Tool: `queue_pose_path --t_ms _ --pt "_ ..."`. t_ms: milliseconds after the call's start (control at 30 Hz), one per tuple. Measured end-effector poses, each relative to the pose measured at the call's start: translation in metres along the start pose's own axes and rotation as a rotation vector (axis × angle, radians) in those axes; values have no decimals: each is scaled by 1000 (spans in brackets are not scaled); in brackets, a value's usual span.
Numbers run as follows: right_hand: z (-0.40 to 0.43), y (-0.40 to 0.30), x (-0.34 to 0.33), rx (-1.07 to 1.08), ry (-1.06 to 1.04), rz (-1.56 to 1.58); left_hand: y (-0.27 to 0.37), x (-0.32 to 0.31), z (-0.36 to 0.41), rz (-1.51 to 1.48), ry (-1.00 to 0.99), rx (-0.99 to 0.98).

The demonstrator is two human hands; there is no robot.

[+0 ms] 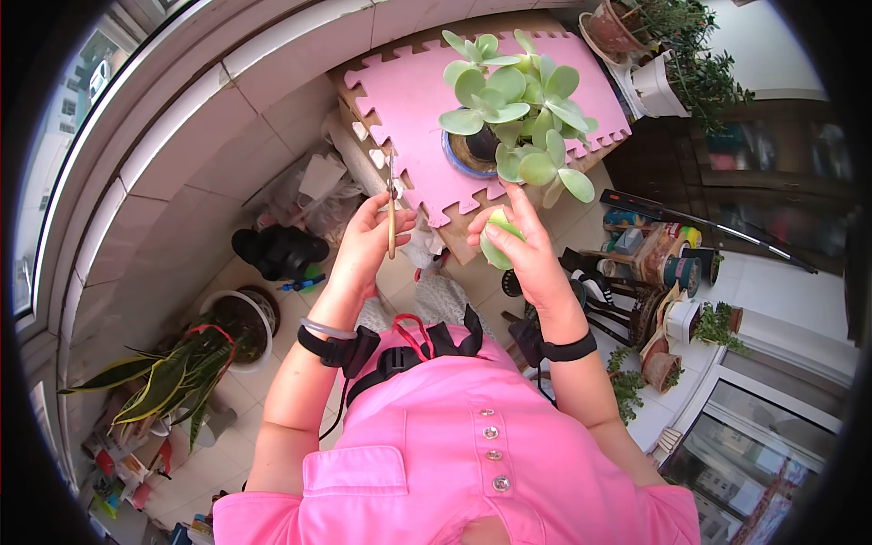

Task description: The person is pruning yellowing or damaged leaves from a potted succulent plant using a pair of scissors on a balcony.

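Note:
A potted succulent with broad, pale green leaves (506, 84) stands in a blue-rimmed pot (458, 158) on a pink foam puzzle mat (409, 88). My left hand (368, 228) holds a pair of scissors (392, 228) by the handles, blades pointing away from me over the mat's near left edge. Between the thumb and fingers of my right hand (528, 242) are cut-looking green succulent leaves (497, 248). The right fingertips are just below the pot and the plant's lowest leaves; whether they touch them I cannot tell.
A wooden table (463, 238) bears the mat beside a tiled wall. Other potted plants (616, 30) stand at the back right. On the left floor are a snake plant (157, 381) and a black bag-like object (279, 252). A shelf with pots and jars (647, 252) is at right.

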State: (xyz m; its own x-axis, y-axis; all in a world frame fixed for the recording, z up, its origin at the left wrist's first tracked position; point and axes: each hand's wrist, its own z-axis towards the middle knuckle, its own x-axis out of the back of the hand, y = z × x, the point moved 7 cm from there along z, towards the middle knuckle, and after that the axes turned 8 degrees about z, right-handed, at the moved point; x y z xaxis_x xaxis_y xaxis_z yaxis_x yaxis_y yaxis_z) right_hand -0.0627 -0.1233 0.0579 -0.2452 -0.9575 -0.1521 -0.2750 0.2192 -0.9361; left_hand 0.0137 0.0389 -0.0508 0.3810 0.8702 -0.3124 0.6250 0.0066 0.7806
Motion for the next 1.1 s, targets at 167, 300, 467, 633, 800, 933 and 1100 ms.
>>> queue_pose_path --t_ms 167,300,467,633,800,933,1100 --pt "1 2 -3 -21 37 37 -7 0 -4 11 -30 15" --pt "-5 1 -4 -43 115 45 -11 -1 -8 21 -67 21" --pt "7 -3 -17 92 21 2 -13 -3 -11 38 -92 25" --pt "0 -2 -14 42 52 -13 -17 0 -14 72 -103 29" --pt "-14 0 -1 50 72 -70 -20 0 -16 83 -121 39" --pt "-19 -11 -3 166 63 -127 -22 -3 -20 96 -135 71" --pt "-25 -20 -3 228 93 -131 -21 -11 -27 170 -213 81"
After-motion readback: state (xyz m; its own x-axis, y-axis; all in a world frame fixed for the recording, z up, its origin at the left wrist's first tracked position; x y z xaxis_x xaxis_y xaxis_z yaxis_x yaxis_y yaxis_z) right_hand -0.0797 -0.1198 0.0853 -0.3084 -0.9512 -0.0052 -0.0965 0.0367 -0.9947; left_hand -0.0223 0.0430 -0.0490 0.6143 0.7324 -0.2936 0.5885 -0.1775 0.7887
